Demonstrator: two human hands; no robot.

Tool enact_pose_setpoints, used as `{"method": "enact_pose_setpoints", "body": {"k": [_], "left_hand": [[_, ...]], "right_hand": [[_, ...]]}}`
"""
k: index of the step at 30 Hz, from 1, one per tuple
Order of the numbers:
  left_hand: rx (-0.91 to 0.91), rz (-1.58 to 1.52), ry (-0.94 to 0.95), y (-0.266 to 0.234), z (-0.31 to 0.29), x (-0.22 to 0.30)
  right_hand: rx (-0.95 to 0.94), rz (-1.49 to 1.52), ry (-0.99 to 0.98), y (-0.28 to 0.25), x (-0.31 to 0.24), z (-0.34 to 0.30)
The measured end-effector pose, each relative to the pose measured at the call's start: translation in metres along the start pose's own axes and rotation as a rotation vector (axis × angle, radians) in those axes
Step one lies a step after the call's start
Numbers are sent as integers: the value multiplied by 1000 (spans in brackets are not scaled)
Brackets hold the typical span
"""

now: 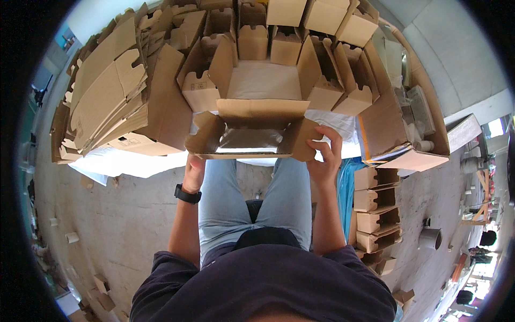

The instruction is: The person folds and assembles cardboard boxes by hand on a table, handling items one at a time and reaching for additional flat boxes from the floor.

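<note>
An unprinted brown cardboard carton [263, 111] with notched end walls is held up in front of my lap, above the table's near edge. My left hand [194, 170] grips its left end from below; most of its fingers are hidden behind the board. At the other end, my right hand [326, 158] has its fingers curled against the notched right wall, with the thumb side partly hidden. Between the walls the inside shows greyish, with a bright strip along the near side. Open-topped cartons of the same kind, such as one box [203, 88], stand just beyond.
Flattened cardboard pieces [110, 80] are stacked at the left. A large carton [375, 126] holding assorted items sits at the right. White sheeting [134, 166] covers the table. Stacked small boxes [366, 200] stand on the floor by my right arm, near a grey cylinder [430, 238].
</note>
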State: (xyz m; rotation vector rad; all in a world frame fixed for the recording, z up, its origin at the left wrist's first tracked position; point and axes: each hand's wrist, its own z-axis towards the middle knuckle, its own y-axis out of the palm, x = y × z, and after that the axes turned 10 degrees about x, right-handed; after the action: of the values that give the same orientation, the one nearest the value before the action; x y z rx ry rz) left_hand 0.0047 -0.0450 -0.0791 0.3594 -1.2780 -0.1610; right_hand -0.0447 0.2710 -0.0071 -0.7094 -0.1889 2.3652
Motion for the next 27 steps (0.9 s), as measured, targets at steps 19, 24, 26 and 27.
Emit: {"method": "enact_pose_setpoints", "body": {"k": [19, 24, 26, 27], "left_hand": [[-108, 413, -224, 12, 25, 8], [-194, 451, -243, 14, 21, 17], [-263, 428, -174, 13, 20, 18], [-262, 410, -144, 18, 19, 24]], "right_hand": [[-467, 641, 635, 34, 32, -42], [-349, 624, 707, 29, 31, -40], [-267, 637, 712, 29, 29, -39], [-212, 650, 695, 26, 26, -36]]}}
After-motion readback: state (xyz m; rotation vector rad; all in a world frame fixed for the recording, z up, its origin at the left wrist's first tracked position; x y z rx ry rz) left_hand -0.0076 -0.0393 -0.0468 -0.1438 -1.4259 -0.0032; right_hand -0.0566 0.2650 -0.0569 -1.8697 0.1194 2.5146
